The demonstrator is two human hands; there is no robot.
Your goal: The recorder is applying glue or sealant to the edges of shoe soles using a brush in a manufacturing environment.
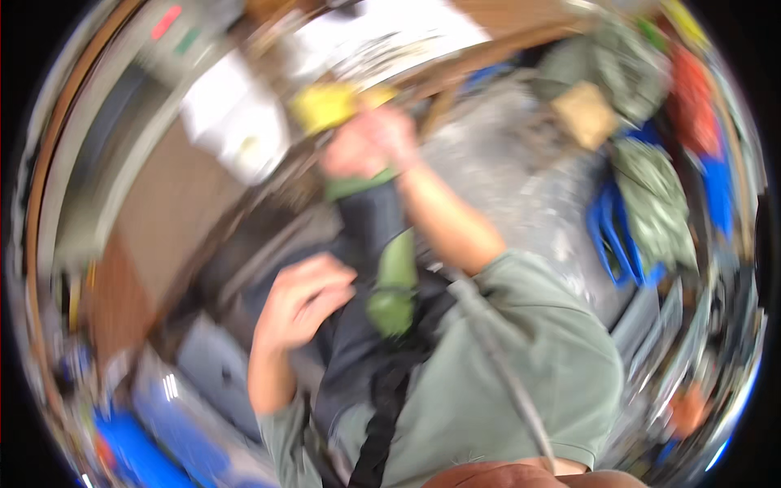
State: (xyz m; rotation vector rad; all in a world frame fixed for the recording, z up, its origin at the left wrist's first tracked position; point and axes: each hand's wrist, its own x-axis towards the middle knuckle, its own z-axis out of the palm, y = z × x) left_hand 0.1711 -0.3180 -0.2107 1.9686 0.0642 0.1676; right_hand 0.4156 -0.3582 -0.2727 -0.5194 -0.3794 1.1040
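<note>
Head view: motion blur softens the whole scene, so fine detail cannot be certified. Your right hand (376,140) reaches forward, just beside a yellow item (324,107) near the front edge of the table (521,15). Its fingers are smeared together; whether they grip the yellow item cannot be told. Below that hand, and meeting it in the picture, is the green edge (358,185) of a dark cloth (370,220); contact cannot be confirmed. A green pouch-like piece (392,307) lies nearer your body, in front of your shirt (521,350).

Your left hand (303,299) is raised to the left of that piece, apart from it, fingers loosely bent with a gap at the thumb; it appears empty.

White sheets (390,41) with dark marks lie on the table. A white, crumpled-looking item (236,122) sits left of the yellow one. To your right, green bags (606,65), a tan piece (584,114) and blue straps (610,236) stand near the grey floor (521,171).
</note>
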